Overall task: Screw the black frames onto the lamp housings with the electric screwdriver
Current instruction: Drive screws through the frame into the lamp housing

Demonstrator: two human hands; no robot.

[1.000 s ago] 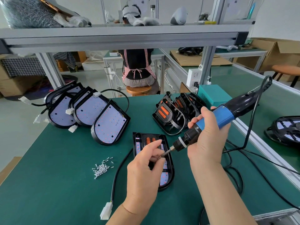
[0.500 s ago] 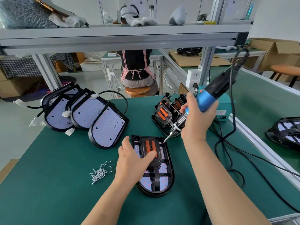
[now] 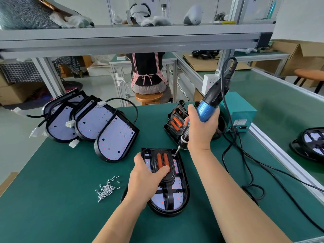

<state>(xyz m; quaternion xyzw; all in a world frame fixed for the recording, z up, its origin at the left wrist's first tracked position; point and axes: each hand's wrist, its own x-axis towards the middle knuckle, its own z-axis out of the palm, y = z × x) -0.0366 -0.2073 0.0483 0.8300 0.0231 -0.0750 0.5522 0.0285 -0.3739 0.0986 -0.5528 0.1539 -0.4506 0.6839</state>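
One black frame [image 3: 169,193] sits in lamp housing [image 3: 186,186], left hand [image 3: 145,179] gripping it

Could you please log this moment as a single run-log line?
left hand: grips lamp housing, thumb on black frame | right hand: grips electric screwdriver | bit: at frame's far-right corner

Our left hand [image 3: 146,179], lower centre, grips the lamp housing [image 3: 184,195], thumb laid across, fingers curled. Our right hand [image 3: 201,130], centre right, wraps the electric screwdriver [image 3: 206,109], forearm rising from lower right.
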